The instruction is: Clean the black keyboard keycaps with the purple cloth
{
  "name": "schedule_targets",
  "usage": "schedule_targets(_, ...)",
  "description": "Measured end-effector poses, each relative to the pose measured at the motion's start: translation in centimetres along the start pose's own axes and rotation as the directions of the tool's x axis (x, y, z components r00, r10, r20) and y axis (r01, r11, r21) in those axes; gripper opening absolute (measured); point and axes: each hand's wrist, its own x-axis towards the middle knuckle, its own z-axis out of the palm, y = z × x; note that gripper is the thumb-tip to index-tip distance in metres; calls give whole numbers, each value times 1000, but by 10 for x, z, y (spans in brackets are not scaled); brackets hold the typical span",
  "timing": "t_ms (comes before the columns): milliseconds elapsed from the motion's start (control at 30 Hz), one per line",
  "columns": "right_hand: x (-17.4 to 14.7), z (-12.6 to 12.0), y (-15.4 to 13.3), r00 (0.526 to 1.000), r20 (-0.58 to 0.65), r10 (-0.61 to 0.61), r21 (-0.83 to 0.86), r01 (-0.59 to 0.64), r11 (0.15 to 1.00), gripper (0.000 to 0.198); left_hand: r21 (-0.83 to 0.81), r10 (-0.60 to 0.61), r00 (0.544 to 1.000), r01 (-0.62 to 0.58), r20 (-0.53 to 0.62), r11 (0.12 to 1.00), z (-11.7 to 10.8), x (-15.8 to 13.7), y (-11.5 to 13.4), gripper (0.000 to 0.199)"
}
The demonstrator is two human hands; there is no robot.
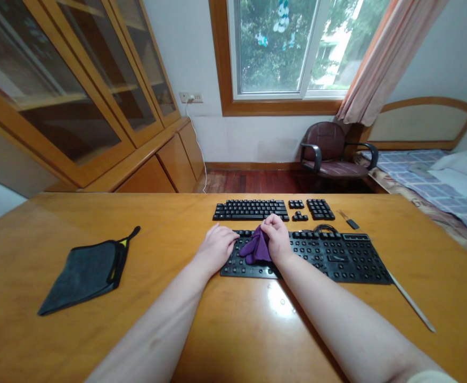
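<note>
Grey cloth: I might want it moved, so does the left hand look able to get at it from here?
Probably yes. The left hand rests at the left end of the black keyboard base, apparently holding nothing, and only tabletop shows between it and the grey cloth.

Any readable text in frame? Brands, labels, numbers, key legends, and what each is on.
No text is legible.
Black keycaps: legends too small to read.
Keyboard base: a faint mark in its small rectangular panel, too small to read.
Purple cloth: no lettering visible.
</note>
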Motion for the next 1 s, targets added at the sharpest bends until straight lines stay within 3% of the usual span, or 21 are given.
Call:
schedule_targets(533, 1, 1, -1, 1000, -14, 28, -10, -28, 1000, 20, -23, 11, 1000, -10, 26, 1000, -8, 1, 3, 18)
schedule_targets(1000, 1, -2, 2, 1000, -6, 25, -32, -26, 999, 19, 0, -59, 997, 59, 43, 998, -6, 0, -2, 23)
